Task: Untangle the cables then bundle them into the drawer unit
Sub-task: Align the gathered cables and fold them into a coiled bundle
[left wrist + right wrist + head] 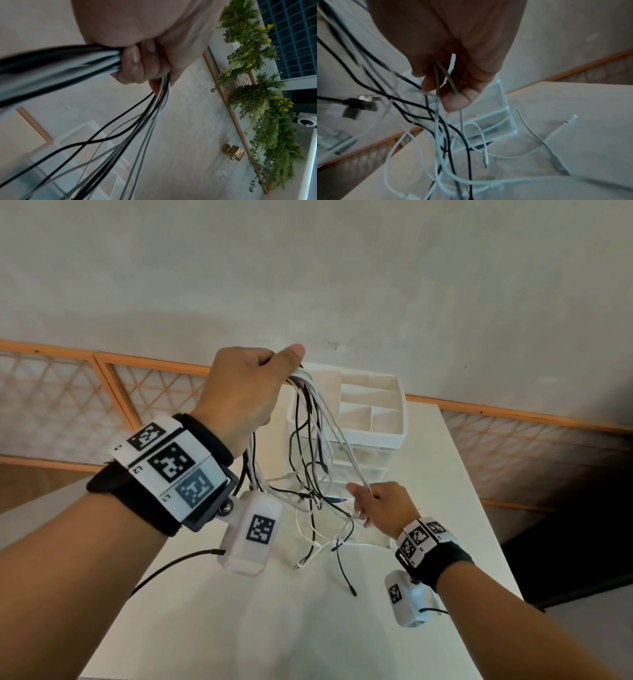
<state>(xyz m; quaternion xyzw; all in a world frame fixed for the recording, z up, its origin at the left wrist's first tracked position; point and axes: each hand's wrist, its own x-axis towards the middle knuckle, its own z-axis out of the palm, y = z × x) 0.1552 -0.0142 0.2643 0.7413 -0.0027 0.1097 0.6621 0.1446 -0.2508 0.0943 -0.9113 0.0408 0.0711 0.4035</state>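
Note:
My left hand (253, 392) is raised above the table and grips a bunch of black and white cables (310, 440); in the left wrist view its fingers (135, 62) curl round the cables (106, 142). The strands hang in a tangle to the tabletop, their plugs dangling. Lower and to the right, my right hand (380, 505) pinches white cable strands (440, 75) between thumb and fingers. The white drawer unit (371, 419), with open compartments on top and clear drawers below, stands behind the tangle; it also shows in the right wrist view (498, 119).
The white table (281, 621) stretches toward me, with its right edge near my right wrist. A grey wall with an orange-framed lattice strip (113, 392) runs behind it. Loose plug ends (366, 104) swing at the left. Green plants (267, 121) hang on a wall.

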